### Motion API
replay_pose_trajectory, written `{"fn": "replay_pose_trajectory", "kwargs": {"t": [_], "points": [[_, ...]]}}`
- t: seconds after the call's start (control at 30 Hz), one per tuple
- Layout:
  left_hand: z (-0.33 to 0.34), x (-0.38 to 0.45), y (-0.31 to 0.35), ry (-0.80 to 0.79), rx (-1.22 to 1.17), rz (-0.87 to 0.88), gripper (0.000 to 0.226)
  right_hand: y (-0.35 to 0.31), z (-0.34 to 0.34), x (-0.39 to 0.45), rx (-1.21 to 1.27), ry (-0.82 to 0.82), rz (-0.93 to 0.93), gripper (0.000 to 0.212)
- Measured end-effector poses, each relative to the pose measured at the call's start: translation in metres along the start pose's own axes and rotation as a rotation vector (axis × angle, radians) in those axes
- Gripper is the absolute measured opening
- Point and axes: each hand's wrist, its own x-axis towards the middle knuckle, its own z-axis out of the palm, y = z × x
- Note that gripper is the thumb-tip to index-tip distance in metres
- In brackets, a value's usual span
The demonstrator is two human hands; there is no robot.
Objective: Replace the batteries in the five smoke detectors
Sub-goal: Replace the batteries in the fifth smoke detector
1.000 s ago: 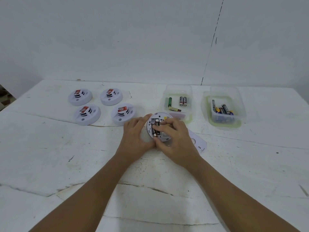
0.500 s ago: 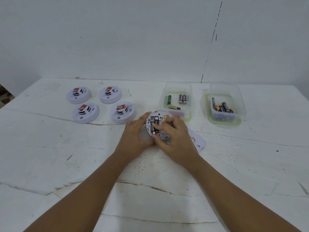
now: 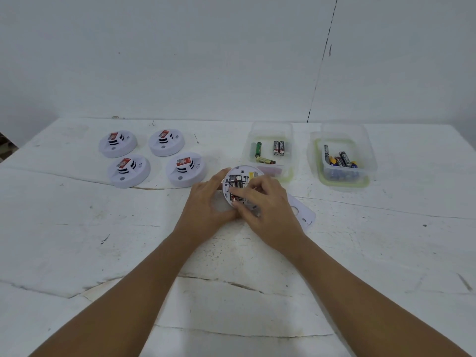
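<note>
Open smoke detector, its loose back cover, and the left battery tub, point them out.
open smoke detector (image 3: 243,175), head view, exposed back near its far rim.
back cover (image 3: 304,215), head view, flat face right of the hand.
left battery tub (image 3: 289,140), head view, right wall.

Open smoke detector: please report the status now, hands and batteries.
Left hand grips open smoke detector by its rim. Right hand fingers on batteries in the compartment. Removed cover beside right hand; nothing in the way.
</note>
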Motion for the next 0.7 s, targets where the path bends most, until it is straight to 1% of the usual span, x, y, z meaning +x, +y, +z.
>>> {"fn": "replay_pose_trajectory", "kwargs": {"t": [0.13,0.4,0.57,0.7], "points": [[-0.0009,-0.0003,0.0009,-0.003,-0.002,0.004,0.09,0.0014,0.0012,-0.0005,0.009,0.019,0.006,0.023],[-0.0012,-0.001,0.0013,-0.005,-0.011,0.005,0.09,0.0,0.001,-0.0009,-0.01,0.017,-0.001,0.021],[-0.0013,-0.0007,0.0027,-0.004,0.003,0.03,0.088,-0.0027,-0.0017,0.0001,-0.013,0.004,-0.047,0.027],[-0.0016,-0.0007,0.0039,-0.003,-0.01,0.033,0.088,-0.0013,0.0001,-0.0015,-0.004,0.029,-0.1,0.015]]}}
